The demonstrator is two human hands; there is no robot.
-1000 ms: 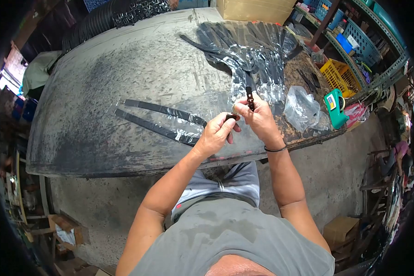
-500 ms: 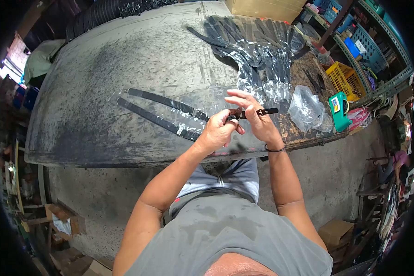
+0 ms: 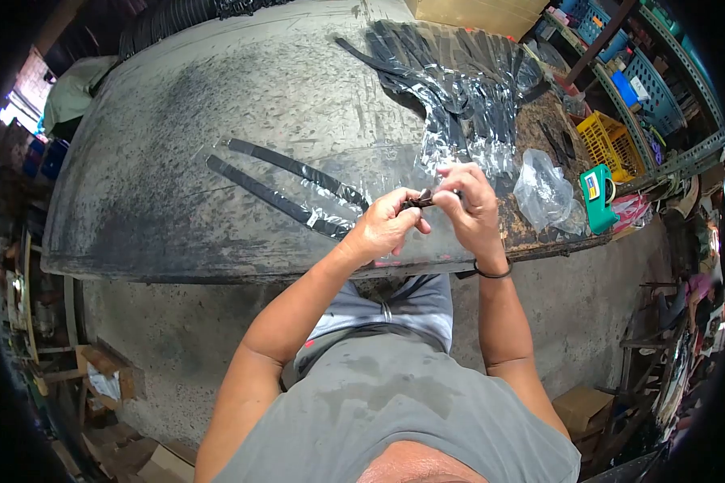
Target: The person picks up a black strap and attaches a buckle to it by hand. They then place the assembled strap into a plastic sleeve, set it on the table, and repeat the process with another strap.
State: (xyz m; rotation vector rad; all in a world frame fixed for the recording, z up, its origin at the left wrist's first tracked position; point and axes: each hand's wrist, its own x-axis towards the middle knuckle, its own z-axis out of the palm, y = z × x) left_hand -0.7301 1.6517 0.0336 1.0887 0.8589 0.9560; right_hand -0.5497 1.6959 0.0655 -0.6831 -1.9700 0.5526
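My left hand (image 3: 388,224) is closed, pinching a small dark strap (image 3: 420,202) between thumb and fingers above the table's near edge. My right hand (image 3: 474,208) has its fingers curled round the other end of that strap, hiding much of it. Just left of my hands, two long black straps (image 3: 278,203) in a clear plastic sleeve lie on the table. Beyond the right hand is a heap of black straps in shiny clear plastic (image 3: 467,97).
The worn grey table (image 3: 161,185) spans the front. At its right end are a crumpled clear bag (image 3: 542,193) and a green tape dispenser (image 3: 598,205). A yellow basket (image 3: 611,146) and shelving (image 3: 685,97) stand beyond. A cardboard box (image 3: 483,14) is at the back.
My right hand's fingers went from spread to curled round the strap, and the hand shifted slightly right. The strap's loose end, visible before, is now hidden. My left hand keeps its pinch.
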